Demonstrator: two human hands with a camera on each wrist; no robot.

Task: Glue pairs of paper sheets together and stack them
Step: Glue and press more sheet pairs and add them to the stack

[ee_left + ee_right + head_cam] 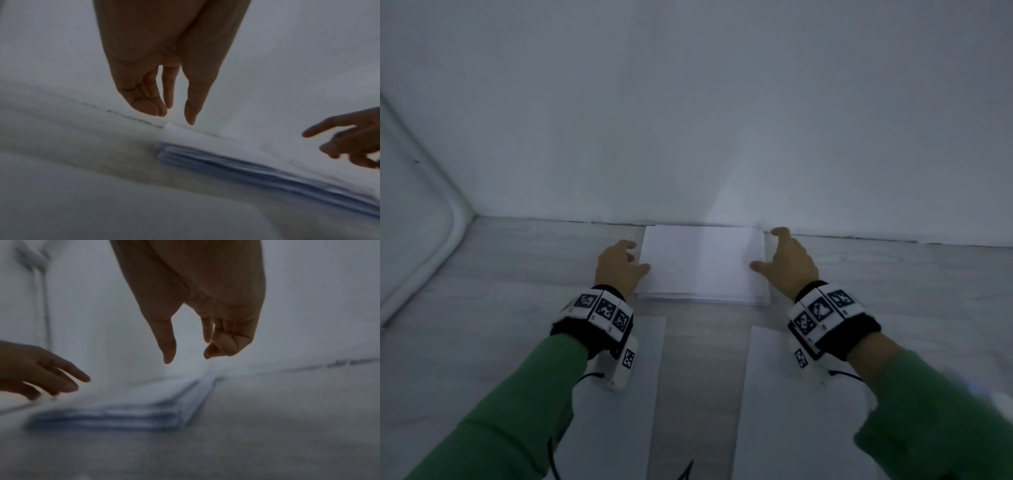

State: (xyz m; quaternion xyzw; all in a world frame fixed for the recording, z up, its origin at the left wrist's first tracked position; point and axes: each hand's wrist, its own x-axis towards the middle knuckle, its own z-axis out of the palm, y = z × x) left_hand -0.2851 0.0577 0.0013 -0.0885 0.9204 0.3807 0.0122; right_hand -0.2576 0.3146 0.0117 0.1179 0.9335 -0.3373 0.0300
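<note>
A stack of white paper sheets lies on the table against the back wall; its layered edges show in the left wrist view and the right wrist view. My left hand hovers at the stack's left edge with relaxed fingers, the thumb near the paper. My right hand hovers at the stack's right edge, fingers loosely spread. Neither hand holds anything. Closer to me, one white sheet lies under my left wrist and another white sheet under my right wrist.
A pale wooden table runs to a white wall just behind the stack. A white rounded frame slants along the left side. Black cables hang near the front edge.
</note>
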